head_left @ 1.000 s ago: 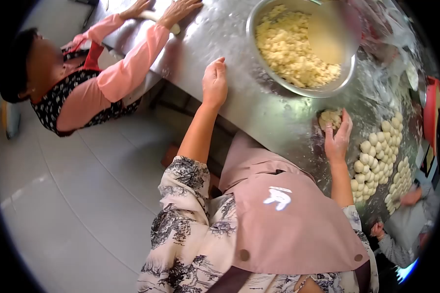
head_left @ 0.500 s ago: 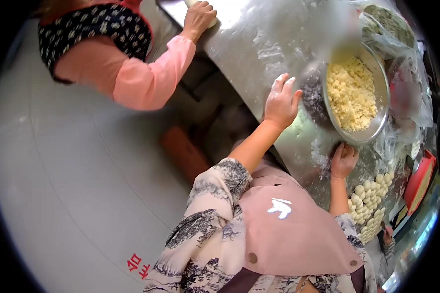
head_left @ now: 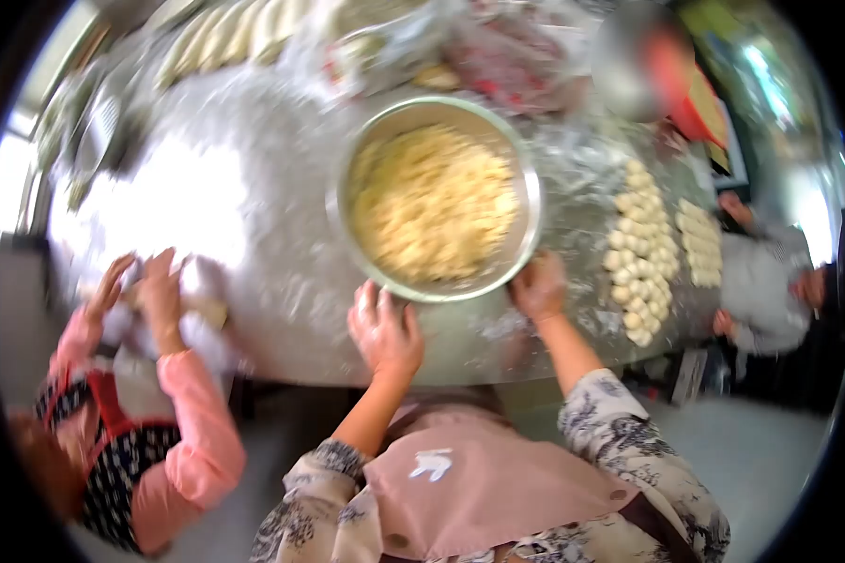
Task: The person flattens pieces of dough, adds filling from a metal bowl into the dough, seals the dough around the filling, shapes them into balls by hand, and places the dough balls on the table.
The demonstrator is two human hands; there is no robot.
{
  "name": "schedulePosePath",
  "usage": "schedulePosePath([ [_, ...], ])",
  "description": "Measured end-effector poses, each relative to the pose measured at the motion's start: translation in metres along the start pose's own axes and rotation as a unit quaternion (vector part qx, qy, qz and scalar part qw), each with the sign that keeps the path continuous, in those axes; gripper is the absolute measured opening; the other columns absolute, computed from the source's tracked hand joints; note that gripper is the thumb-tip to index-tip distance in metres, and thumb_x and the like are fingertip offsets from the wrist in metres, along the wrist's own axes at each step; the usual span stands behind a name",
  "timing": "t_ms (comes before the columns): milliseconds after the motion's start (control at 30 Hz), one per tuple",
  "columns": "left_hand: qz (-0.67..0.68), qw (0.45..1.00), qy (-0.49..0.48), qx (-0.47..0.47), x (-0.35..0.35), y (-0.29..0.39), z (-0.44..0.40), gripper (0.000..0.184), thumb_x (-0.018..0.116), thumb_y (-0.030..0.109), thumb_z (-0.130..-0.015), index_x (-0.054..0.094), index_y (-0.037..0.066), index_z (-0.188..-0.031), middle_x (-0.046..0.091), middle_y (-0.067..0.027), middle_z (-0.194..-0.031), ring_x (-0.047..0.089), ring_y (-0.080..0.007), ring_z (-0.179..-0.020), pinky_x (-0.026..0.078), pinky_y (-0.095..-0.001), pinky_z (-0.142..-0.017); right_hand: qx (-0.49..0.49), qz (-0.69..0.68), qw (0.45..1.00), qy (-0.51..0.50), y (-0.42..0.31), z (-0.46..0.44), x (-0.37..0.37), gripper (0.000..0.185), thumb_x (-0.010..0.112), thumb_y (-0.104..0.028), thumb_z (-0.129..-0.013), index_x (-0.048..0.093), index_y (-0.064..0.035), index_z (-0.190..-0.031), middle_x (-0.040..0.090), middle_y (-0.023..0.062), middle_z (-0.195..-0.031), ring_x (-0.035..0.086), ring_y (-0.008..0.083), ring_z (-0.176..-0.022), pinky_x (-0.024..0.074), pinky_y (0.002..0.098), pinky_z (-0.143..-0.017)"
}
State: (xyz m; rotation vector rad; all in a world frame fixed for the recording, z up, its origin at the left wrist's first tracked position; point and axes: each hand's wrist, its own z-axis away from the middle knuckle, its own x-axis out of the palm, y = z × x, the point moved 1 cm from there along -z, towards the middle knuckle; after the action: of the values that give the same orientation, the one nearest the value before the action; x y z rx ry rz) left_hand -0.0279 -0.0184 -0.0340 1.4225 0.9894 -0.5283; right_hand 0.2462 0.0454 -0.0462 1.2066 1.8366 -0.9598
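Note:
A wide metal bowl holds crumbly yellow filling. My left hand is at the near rim, left of centre, its fingers apart and nothing held. At the bowl's lower right edge my right hand is closed, with its fingers curled; blur hides what they hold, if anything. Both hands are close against the outside of the bowl, and neither is in the filling.
Small white dough balls lie in rows to the right on the floury metal table. Long dough rolls and plastic bags line the back. One co-worker's hands work dough at left; another person is at right.
My view has swung left and levelled, so the bowl now appears in the middle. My left hand has come from the table to the bowl's near rim. My right hand remains beside the bowl.

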Motion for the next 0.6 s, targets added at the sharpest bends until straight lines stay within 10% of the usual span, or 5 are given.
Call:
schedulePosePath([
  [600,-0.029,0.992,-0.097,0.073,0.000,0.007,0.009,0.053,0.061,0.024,-0.084,0.048,-0.002,-0.128,0.039,-0.0247,-0.143,0.029,-0.0395,-0.137,0.014,-0.0521,-0.114,0.086,-0.100,0.991,0.007,-0.010,-0.013,-0.034,0.017,0.067,-0.022,-0.079,0.064,-0.0120,-0.092,0.058,0.0087,-0.083,0.059,0.0313,-0.080,0.0483,0.0431,-0.073],
])
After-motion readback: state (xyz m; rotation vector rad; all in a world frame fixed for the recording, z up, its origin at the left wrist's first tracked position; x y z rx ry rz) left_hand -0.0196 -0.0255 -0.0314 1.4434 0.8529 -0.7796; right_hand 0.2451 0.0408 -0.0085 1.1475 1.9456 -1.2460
